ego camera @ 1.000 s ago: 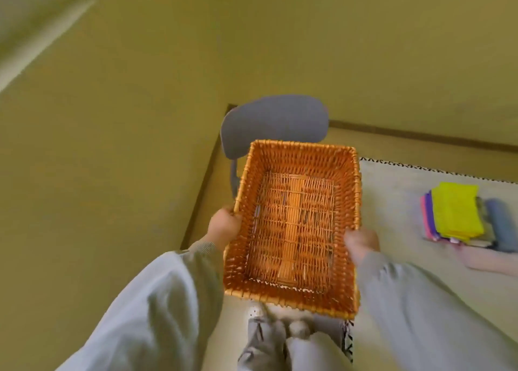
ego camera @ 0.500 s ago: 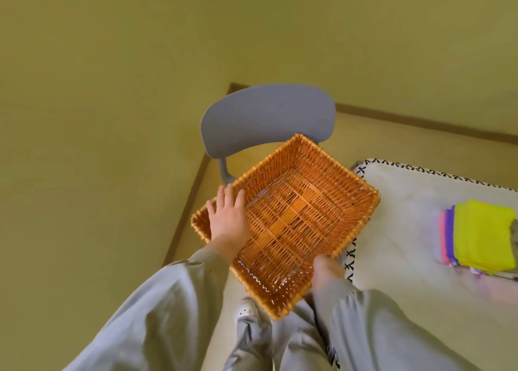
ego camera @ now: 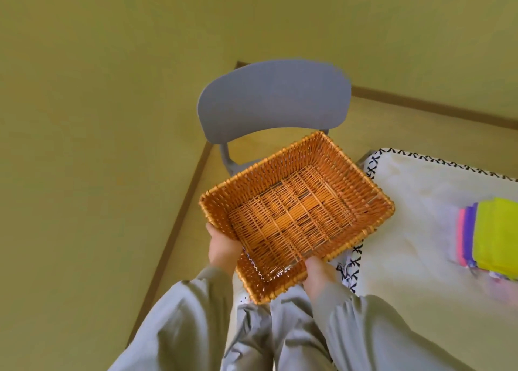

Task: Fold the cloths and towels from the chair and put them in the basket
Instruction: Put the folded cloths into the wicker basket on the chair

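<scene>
Now our mat (ego camera: 414, 230) lies on the right, its left edge under the basket (ego camera: 294, 216). The grey chair (ego camera: 274, 98) stands behind, by the wall (ego camera: 112, 118). We hold the basket in front of the chair. Folded cloths (ego camera: 496, 236) are stacked at the mat's right edge. Our left hand (ego camera: 224, 251) grips the basket's left side, our right hand (ego camera: 319, 275) its near rim; fingertips hidden.

Wicker basket (ego camera: 280, 163): orange, rectangular, held in front of a grey chair (ego camera: 274, 98), one corner toward the person. Left hand (ego camera: 224, 251) grips its near left side. Right hand (ego camera: 318, 272) grips its near right rim. Both sleeves grey. To the right lies a white mat (ego camera: 414, 230) with black-stitched edging, bearing a stack of folded cloths (ego camera: 496, 233), yellow uppermost.
</scene>
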